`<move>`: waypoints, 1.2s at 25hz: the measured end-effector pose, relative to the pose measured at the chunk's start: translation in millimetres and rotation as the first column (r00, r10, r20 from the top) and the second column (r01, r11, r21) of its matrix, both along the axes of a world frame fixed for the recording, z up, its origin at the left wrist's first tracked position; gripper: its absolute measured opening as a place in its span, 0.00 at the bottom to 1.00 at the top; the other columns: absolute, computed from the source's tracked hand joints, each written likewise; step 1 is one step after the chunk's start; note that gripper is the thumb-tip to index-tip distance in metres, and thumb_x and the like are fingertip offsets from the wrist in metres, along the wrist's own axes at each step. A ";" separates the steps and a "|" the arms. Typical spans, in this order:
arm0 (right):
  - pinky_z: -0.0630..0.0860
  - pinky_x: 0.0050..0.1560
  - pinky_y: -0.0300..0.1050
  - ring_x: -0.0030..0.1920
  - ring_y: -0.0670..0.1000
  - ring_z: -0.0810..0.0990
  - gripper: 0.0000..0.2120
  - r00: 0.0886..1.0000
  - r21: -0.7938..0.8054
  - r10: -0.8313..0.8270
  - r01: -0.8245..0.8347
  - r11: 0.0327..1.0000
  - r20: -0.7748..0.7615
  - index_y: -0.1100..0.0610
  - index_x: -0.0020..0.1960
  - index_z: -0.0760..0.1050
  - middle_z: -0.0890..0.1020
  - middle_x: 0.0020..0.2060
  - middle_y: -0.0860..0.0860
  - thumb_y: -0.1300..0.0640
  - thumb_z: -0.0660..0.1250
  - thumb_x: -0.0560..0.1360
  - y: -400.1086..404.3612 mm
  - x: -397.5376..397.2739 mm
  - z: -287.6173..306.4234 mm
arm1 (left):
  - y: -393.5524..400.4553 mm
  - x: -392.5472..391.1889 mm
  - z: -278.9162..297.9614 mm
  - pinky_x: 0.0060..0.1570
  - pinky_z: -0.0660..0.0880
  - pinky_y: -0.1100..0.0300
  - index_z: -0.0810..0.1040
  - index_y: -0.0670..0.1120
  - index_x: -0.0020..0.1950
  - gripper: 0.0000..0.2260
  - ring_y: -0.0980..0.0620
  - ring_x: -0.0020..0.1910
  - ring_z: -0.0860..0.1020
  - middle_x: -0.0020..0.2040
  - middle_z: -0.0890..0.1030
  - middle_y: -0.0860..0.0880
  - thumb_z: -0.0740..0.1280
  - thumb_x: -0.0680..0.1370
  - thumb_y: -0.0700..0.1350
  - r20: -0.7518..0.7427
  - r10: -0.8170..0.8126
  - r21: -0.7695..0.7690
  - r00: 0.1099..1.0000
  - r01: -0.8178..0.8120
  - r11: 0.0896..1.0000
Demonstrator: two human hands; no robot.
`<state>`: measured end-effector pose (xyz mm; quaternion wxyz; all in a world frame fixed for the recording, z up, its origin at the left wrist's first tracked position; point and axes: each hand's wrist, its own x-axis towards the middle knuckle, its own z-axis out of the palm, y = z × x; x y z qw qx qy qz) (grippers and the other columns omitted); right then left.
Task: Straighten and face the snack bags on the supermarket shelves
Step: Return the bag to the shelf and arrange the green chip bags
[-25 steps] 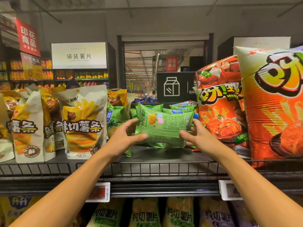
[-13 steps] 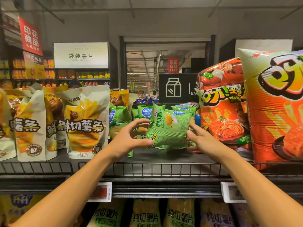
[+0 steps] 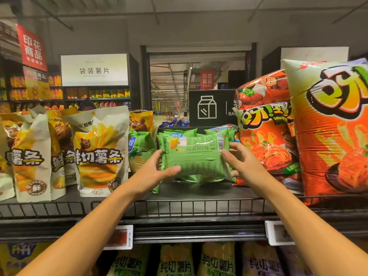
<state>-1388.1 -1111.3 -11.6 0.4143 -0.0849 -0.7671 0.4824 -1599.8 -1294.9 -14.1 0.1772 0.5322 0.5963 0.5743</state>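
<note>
Both hands up front: left hand (image 3: 153, 174) and right hand (image 3: 242, 163) clamp a glossy green foil snack bag (image 3: 194, 156) sideways, back panel out, above the wire-fronted shelf (image 3: 179, 208), so facing looks barely begun. At nine o'clock the cream "鲜切薯条" fries pouches (image 3: 101, 152) stand fronted; at three o'clock, puffy orange bags (image 3: 330, 128) lean; farther off, a white "袋装薯片" sign (image 3: 94, 70).
</note>
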 end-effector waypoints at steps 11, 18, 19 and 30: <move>0.79 0.54 0.41 0.57 0.45 0.81 0.34 0.989 0.150 0.144 -0.148 0.978 0.037 0.32 0.67 0.74 0.79 0.64 0.38 0.45 0.79 0.63 -6.5 5.2 1.8 | 7.0 -5.6 -3.0 0.55 0.71 0.72 0.54 0.47 0.79 0.29 0.56 0.64 0.72 0.73 0.69 0.48 0.60 0.82 0.33 -0.038 0.070 -0.006 0.997 -0.071 0.997; 0.80 0.59 0.50 0.58 0.56 0.81 0.30 0.990 0.128 0.143 -0.143 0.981 0.006 0.36 0.66 0.76 0.82 0.61 0.41 0.51 0.77 0.66 -2.2 3.0 -0.1 | 3.2 0.3 0.9 0.43 0.73 0.77 0.56 0.46 0.78 0.30 0.75 0.46 0.77 0.62 0.72 0.52 0.65 0.79 0.36 -0.064 0.130 0.020 0.989 -0.129 0.991; 0.81 0.56 0.49 0.58 0.56 0.82 0.31 0.989 0.109 0.148 -0.148 0.983 0.004 0.40 0.68 0.75 0.82 0.62 0.43 0.53 0.75 0.66 -0.3 1.1 -1.0 | 1.6 0.5 2.5 0.44 0.73 0.77 0.57 0.48 0.78 0.33 0.73 0.49 0.77 0.63 0.72 0.51 0.70 0.77 0.41 -0.077 0.171 0.042 0.982 -0.168 0.985; 0.83 0.43 0.45 0.54 0.45 0.81 0.48 0.993 0.019 0.000 -0.003 1.000 0.122 0.39 0.77 0.51 0.78 0.60 0.38 0.67 0.72 0.70 7.3 -6.6 -6.3 | -10.5 3.4 6.7 0.59 0.73 0.67 0.76 0.65 0.58 0.32 0.70 0.58 0.75 0.57 0.80 0.65 0.82 0.57 0.53 -0.106 0.281 0.246 0.954 -0.249 0.937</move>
